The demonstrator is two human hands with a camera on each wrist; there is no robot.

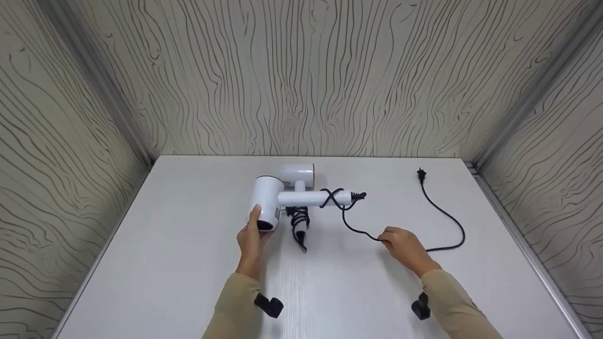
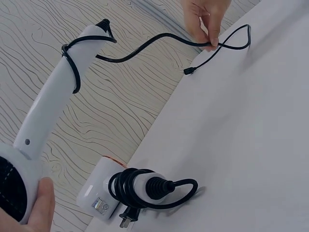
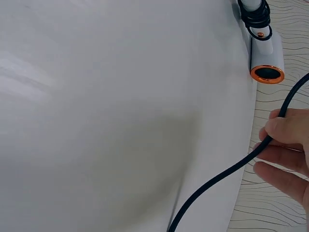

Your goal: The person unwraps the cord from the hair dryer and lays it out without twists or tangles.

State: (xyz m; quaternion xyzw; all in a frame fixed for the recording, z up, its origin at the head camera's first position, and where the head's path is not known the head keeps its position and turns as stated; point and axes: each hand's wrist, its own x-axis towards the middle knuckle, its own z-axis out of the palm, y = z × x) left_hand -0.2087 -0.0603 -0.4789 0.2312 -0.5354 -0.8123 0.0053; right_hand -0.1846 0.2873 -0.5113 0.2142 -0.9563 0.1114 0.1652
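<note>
My left hand [image 1: 252, 239] grips a white hair dryer [image 1: 266, 197] by its barrel, thumb along the near side. The dryer's handle points right, with a turn of its black cord [image 1: 359, 231] crossed around the handle's end. Between thumb and fingers, my right hand [image 1: 404, 247] pinches that cord partway along. Beyond the hand the cord runs out in a curve to its plug [image 1: 421, 175] at the back right. In the right wrist view, the cord [image 3: 207, 186] passes under the thumb and slopes down left.
A second white hair dryer [image 1: 305, 174] lies on the white table [image 1: 188, 263] behind the held one, its cord [image 2: 126, 186] coiled around its handle. Wood-patterned panels [image 1: 301, 80] enclose the table at the back and sides.
</note>
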